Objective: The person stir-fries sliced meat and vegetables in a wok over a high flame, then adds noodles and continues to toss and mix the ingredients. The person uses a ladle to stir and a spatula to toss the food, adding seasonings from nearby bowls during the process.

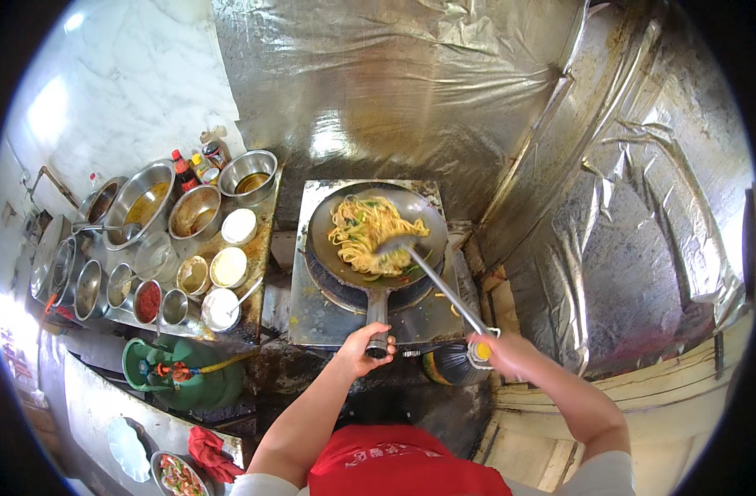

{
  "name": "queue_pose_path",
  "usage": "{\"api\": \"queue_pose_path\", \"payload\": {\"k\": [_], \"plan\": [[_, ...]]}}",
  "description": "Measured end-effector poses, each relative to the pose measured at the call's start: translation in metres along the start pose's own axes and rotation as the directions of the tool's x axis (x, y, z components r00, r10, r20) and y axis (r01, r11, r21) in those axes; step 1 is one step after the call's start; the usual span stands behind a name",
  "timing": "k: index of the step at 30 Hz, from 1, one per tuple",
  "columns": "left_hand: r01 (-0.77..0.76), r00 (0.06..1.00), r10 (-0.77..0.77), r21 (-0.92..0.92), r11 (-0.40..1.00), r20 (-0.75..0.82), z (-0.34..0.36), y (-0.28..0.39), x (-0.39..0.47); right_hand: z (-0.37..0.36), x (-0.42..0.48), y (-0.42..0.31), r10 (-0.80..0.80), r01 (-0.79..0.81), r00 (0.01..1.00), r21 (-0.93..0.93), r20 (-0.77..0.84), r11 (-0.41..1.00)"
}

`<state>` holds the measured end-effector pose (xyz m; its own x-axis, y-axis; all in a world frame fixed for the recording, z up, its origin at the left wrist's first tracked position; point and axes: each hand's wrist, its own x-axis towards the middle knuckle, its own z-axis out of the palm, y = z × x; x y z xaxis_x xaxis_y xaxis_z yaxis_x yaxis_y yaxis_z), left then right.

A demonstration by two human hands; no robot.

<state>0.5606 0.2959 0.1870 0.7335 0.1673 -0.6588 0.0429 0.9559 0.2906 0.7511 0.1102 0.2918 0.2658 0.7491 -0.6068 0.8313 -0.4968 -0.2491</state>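
A steel wok (424,220) rests on a burner set in a metal stove top (322,328). My left hand (367,350) is closed around the wok's handle (377,310), which points toward me. In the wok lie yellow noodles (369,226) with green vegetable pieces. My right hand (508,354), somewhat blurred, grips the long metal handle of a wok ladle (443,285). The ladle's blurred head is among the noodles at the wok's right side. A few noodle bits lie on the stove top right of the wok.
Left of the stove, a metal table (254,248) holds steel bowls, white tubs (229,266), a bowl of red seasoning (148,302) and sauce bottles (184,170). Below it stands a green gas cylinder (198,378). Foil (409,80) covers the wall behind; a bowl of cut vegetables (179,476) sits lower left.
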Motion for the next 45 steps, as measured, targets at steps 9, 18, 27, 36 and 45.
{"api": "queue_pose_path", "payload": {"k": [9, 18, 27, 36, 45], "plan": [[0.043, 0.998, -0.047, 0.071, 0.997, 0.053, 0.007, 0.002, 0.004, 0.011, 0.036, 0.01, -0.034, 0.024, 0.968, -0.044, -0.25, 0.999], [0.006, 0.986, 0.037, -0.252, 0.968, 0.165, 0.01, 0.0, 0.02, 0.029, -0.075, 0.018, -0.046, 0.169, 0.95, 0.385, -0.309, 0.907], [0.099, 0.974, -0.037, -0.279, 0.955, 0.222, 0.058, -0.037, -0.09, 0.027, -0.072, 0.007, -0.007, 0.184, 0.977, 0.827, -0.213, 0.531], [0.039, 0.974, 0.002, -0.176, 0.984, 0.227, -0.005, -0.093, -0.076, 0.043, -0.081, 0.005, 0.007, 0.286, 0.953, 0.912, -0.302, 0.295], [0.031, 0.988, 0.032, -0.399, 0.917, 0.152, 0.046, -0.019, -0.042, 0.047, -0.083, -0.002, 0.017, 0.349, 0.932, 0.908, -0.362, 0.232]]}}
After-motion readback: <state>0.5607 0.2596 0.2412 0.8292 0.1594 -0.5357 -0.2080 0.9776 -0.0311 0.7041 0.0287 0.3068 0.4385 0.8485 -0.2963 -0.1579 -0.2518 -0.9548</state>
